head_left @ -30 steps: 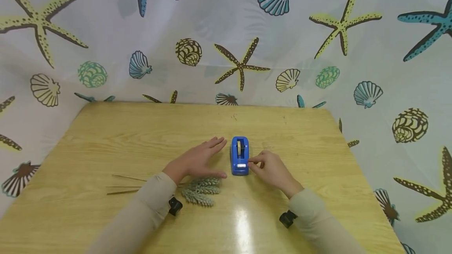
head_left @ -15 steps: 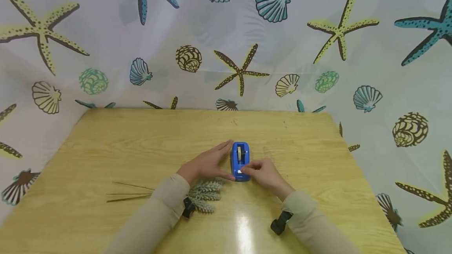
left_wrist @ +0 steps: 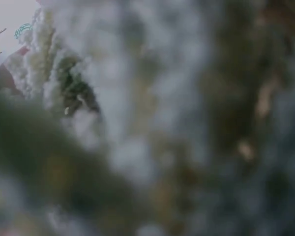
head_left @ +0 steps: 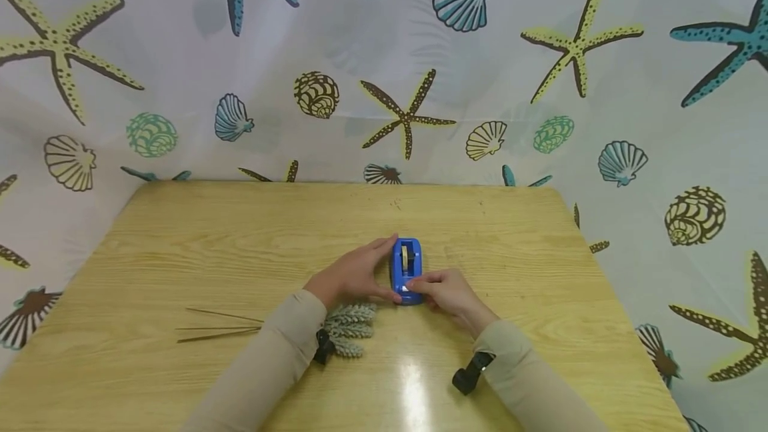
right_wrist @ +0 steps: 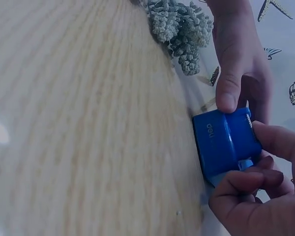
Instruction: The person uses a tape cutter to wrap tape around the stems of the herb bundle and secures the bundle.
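A blue tape dispenser with a roll of tape stands mid-table. My left hand grips it from the left, thumb at its front end and fingers along its far side. At the serrated cutter, my right hand pinches at the end of the tape with thumb and forefinger; its other fingers are curled. The pinched tape is mostly hidden by the fingertips. Grey-green frosted sprigs lie under and beside my left wrist and fill the left wrist view as a blur.
Thin brown stems of the sprigs stick out left of my left sleeve. The wooden table ends at a white cloth printed with starfish and shells, hanging behind and at both sides.
My left hand has moved right from beside the dispenser and now grips it. My right hand has shifted left from the dispenser's right edge onto its cutter end.
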Tool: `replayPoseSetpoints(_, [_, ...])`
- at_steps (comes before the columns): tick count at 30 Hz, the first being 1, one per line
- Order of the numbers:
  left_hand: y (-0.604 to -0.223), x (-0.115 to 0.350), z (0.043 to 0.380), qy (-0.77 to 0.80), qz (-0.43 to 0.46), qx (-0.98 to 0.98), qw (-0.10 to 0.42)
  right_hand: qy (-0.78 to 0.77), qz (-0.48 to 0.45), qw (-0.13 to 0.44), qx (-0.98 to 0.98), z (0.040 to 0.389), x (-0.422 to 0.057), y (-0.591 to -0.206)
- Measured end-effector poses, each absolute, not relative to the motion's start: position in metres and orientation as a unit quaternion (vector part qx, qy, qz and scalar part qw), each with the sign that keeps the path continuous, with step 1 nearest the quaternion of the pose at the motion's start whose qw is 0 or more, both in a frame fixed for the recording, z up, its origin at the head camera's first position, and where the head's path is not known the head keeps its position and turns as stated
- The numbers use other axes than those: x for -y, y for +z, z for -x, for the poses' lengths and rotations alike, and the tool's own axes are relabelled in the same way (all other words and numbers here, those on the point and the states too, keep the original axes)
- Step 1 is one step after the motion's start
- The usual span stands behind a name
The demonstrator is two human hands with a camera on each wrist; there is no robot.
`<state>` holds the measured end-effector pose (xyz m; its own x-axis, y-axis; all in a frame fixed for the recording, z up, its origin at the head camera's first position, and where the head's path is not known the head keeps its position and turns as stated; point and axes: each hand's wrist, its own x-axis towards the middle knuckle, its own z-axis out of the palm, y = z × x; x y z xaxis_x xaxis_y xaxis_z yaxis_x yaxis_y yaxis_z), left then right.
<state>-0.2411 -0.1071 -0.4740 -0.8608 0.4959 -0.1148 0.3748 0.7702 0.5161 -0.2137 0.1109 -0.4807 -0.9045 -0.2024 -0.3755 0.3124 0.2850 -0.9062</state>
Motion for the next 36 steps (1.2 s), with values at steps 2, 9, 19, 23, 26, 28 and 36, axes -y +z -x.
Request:
replayPoseSetpoints(2, [-0.476, 0.107, 0.242, 0.251, -0.233, -0.931, 0.123, -0.600, -0.035, 0.215, -0.770, 0.213, -0.109, -0.480])
replayPoseSetpoints(9, [-0.485, 0.105, 0.244, 0.260, -0.240, -0.929, 0.113, -0.602, -0.027, 0.213, -0.770, 0.211, -0.108, -0.480])
replayPoseSetpoints(19, [-0.491, 0.104, 0.241, 0.291, -0.228, -0.920, 0.131, -0.589, -0.017, 0.180, -0.787, 0.203, -0.106, -0.485])
replayPoseSetpoints(23, [-0.492, 0.105, 0.240, 0.286, -0.226, -0.922, 0.132, -0.592, -0.005, 0.151, -0.792, 0.198, -0.104, -0.486])
replayPoseSetpoints(26, [-0.490, 0.105, 0.242, 0.284, -0.230, -0.922, 0.129, -0.593, 0.004, 0.136, -0.793, 0.196, -0.103, -0.485])
replayPoseSetpoints(28, [-0.489, 0.105, 0.242, 0.282, -0.231, -0.922, 0.128, -0.593, 0.008, 0.134, -0.794, 0.195, -0.103, -0.483])
replayPoseSetpoints(36, [-0.486, 0.104, 0.242, 0.279, -0.227, -0.924, 0.132, -0.581, -0.002, 0.139, -0.802, 0.191, -0.105, -0.478])
